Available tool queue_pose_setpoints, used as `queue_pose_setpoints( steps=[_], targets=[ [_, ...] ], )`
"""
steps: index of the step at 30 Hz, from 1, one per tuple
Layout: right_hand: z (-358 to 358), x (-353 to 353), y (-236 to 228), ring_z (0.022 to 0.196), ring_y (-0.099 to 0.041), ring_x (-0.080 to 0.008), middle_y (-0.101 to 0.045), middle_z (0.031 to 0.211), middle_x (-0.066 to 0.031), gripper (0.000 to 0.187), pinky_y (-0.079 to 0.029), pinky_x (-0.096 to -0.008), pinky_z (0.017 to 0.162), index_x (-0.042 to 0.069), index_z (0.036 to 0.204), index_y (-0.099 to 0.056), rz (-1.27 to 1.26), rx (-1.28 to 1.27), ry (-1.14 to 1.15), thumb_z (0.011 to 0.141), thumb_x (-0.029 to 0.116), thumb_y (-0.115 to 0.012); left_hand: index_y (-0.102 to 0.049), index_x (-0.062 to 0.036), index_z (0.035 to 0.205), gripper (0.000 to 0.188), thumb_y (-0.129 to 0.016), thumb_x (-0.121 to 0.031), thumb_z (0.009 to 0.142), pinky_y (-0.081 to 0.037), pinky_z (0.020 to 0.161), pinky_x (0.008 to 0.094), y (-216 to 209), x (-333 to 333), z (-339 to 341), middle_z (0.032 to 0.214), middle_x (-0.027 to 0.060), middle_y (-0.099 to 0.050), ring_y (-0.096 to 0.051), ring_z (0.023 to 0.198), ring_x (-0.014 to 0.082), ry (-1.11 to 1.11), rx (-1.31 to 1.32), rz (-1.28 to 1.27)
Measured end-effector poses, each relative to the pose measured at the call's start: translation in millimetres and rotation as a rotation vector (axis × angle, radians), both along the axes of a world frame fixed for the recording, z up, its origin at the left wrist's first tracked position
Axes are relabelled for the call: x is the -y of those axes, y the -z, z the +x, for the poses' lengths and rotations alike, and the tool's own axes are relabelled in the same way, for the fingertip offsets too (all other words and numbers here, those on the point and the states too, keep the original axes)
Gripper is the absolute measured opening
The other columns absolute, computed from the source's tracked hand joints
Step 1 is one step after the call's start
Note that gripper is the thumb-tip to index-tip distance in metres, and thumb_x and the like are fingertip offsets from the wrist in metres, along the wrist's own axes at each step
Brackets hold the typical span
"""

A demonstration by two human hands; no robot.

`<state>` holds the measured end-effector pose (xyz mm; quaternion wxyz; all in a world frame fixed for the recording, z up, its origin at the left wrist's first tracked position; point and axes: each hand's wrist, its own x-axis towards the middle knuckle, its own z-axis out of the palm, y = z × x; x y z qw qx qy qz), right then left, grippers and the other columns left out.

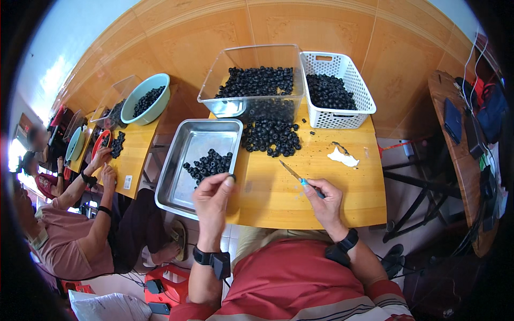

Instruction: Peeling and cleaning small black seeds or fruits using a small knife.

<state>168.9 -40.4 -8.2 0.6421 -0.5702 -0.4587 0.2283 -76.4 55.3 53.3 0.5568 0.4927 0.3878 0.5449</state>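
Note:
My left hand [213, 197] is raised by the right rim of the metal tray [235, 134], pinching a small black ring-like part [232, 177] between thumb and forefinger. In my right hand [325, 200], over the front of the yellow table [353, 187], is a slim knife [291, 170] with a dark and light-blue handle. Its blade points up and to the left. Several loose black parts [208, 165] lie in the tray. A heap of the same black parts [270, 137] spreads on the table beyond my hands.
Behind the heap stands a transparent bin [251, 98] of black parts, beside a white perforated basket [348, 115] holding more. A torn white scrap [343, 157] lies at right. Another person [80, 224] works at left near a pale-green basin [160, 109]. A wooden board [455, 134] edges the right.

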Motion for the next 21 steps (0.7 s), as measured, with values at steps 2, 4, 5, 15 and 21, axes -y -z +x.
queue_pose_setpoints(
  steps=[2,4,5,15,21],
  targets=[
    [0,0,1,0.07,-0.055,-0.006,-0.067,0.078,-0.0026,0.019,-0.044,-0.0228,0.062,-0.002,0.1,-0.072,0.005,0.0,0.004,0.093,0.015,-0.075,-0.072,0.0002,0.103,0.011,-0.072,-0.004,0.093,-0.05,0.07,0.0228,-2,-14,-14,0.097,0.0035,-0.071,-0.065,0.083,0.0076,-0.103,-0.29,0.158],
    [0,0,1,0.071,-0.055,-0.0056,-0.068,0.08,-0.0022,0.019,-0.044,-0.0224,0.062,-0.002,0.101,-0.073,-0.028,-0.006,0.001,0.093,0.015,-0.075,-0.071,0.0001,0.101,0.011,-0.072,-0.002,0.089,-0.052,0.071,0.027,-6,-18,-17,0.097,0.007,-0.072,-0.068,0.083,0.0139,-0.159,-0.487,0.22],
    [0,-1,0,0.071,-0.055,-0.0056,-0.068,0.08,-0.0022,0.019,-0.044,-0.0224,0.062,-0.002,0.101,-0.073,-0.026,-0.006,-0.002,0.093,0.015,-0.075,-0.071,-0.0003,0.101,0.014,-0.073,-0.002,0.087,-0.053,0.073,0.0299,-7,-20,-14,0.097,0.0095,-0.072,-0.07,0.084,0.0193,-0.216,-0.64,0.428],
    [3,-1,6,0.071,-0.054,-0.0044,-0.069,0.082,-0.0013,0.018,-0.045,-0.0212,0.064,-0.003,0.102,-0.073,-0.016,-0.092,0.014,0.094,0.013,-0.074,-0.072,-0.0048,0.104,0.021,-0.073,-0.015,0.086,-0.056,0.078,0.0423,19,-37,74,0.105,0.0134,-0.069,-0.068,0.094,0.0348,0.018,-0.99,0.644],
    [5,0,5,0.072,-0.055,-0.0042,-0.069,0.082,-0.0007,0.019,-0.046,-0.0214,0.064,-0.003,0.102,-0.074,-0.041,-0.11,0.02,0.094,0.014,-0.074,-0.071,-0.0069,0.108,0.024,-0.072,-0.018,0.086,-0.055,0.078,0.0449,33,-54,103,0.102,0.0121,-0.065,-0.064,0.097,0.0332,0.014,-1.184,0.659]
  ],
)
